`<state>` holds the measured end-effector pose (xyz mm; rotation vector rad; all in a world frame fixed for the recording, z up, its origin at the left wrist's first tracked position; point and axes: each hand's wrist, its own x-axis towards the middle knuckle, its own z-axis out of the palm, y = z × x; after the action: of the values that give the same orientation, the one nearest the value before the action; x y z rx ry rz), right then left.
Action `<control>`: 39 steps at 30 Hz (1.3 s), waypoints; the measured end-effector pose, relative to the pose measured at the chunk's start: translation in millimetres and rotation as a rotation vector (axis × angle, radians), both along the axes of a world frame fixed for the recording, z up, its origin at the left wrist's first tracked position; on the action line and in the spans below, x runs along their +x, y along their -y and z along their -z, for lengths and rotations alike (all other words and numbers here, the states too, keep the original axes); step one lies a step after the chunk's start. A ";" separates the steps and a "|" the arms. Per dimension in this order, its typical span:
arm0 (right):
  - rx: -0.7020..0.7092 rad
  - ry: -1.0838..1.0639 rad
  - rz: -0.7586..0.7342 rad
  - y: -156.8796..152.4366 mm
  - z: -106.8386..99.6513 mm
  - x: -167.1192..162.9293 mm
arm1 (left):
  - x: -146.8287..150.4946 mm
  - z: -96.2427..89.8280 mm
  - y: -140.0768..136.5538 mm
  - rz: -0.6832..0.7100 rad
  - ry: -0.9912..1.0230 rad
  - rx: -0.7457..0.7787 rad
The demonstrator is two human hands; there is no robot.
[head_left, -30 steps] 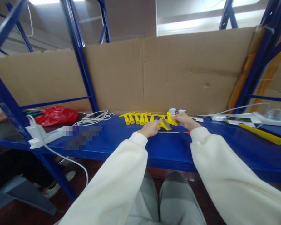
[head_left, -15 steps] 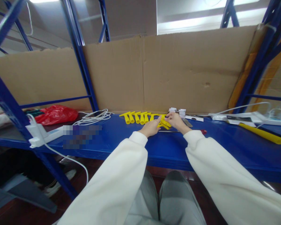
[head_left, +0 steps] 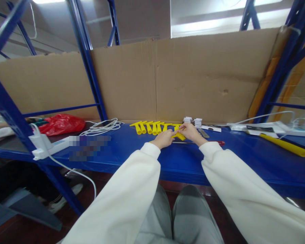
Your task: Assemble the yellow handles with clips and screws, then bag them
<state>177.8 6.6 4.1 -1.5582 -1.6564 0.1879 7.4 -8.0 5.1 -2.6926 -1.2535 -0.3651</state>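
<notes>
Both bare hands meet over a yellow T-shaped plastic handle (head_left: 181, 136), whose round grip points toward the lower right. My left hand (head_left: 164, 138) closes on the piece's left side, and the fingers cover much of its head. My right hand (head_left: 189, 131) is pinched at the top, its fingertips touching the left ones; anything small between them is hidden. To the left, several matching yellow handles (head_left: 154, 127) lie in a row. Below the hands runs a thin metal shaft, seemingly of a screwdriver with a red handle (head_left: 221, 143).
Beside my right hand are a flat grey metal piece (head_left: 203, 133) and a stack of small white packets (head_left: 192, 120). A yellow tube (head_left: 286, 145) lies at the right. White cable (head_left: 101, 127), a power strip (head_left: 56, 146) and a red bag (head_left: 63, 124) lie left. Cardboard (head_left: 188, 78) stands behind.
My left fingers have shifted and straightened toward the right fingertips. The yellow handle between the hands has turned slightly, and less of it shows.
</notes>
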 end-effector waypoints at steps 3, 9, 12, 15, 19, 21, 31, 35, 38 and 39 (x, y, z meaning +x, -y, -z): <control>0.075 -0.033 0.005 -3.2 -1.6 6.1 | -0.2 0.0 -0.5 0.015 -0.013 0.030; -0.017 -0.354 -0.044 -3.4 -5.2 14.6 | 1.1 -2.2 5.2 0.059 -0.045 0.084; -0.216 -0.497 -0.101 0.4 -5.4 15.5 | 2.7 -4.2 10.8 0.090 -0.053 0.114; -0.296 -0.586 -0.167 1.6 -3.8 17.6 | 4.3 -5.6 15.2 0.105 -0.071 0.132; -0.329 -0.608 -0.245 0.4 -2.9 20.4 | 5.8 -6.3 17.2 0.094 -0.094 0.145; -0.328 -0.520 -0.241 0.1 -5.6 23.4 | 6.0 -6.3 17.0 0.088 -0.097 0.146; -0.235 0.419 0.308 5.1 -13.4 82.0 | 3.7 -3.3 11.1 0.055 -0.019 0.145; -0.366 0.560 0.292 12.2 -13.0 79.0 | 3.9 -2.7 9.6 0.050 -0.048 0.123; -0.393 0.624 0.276 19.5 -18.0 67.5 | 3.7 -2.4 9.1 0.042 -0.083 0.100; -0.393 0.639 0.261 21.8 -19.8 63.9 | 3.7 -2.2 8.9 0.038 -0.086 0.094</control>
<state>241.7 -15.2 23.8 -2.2855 -1.9415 -0.1526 11.1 -16.9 7.4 -2.6263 -1.1339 -0.3023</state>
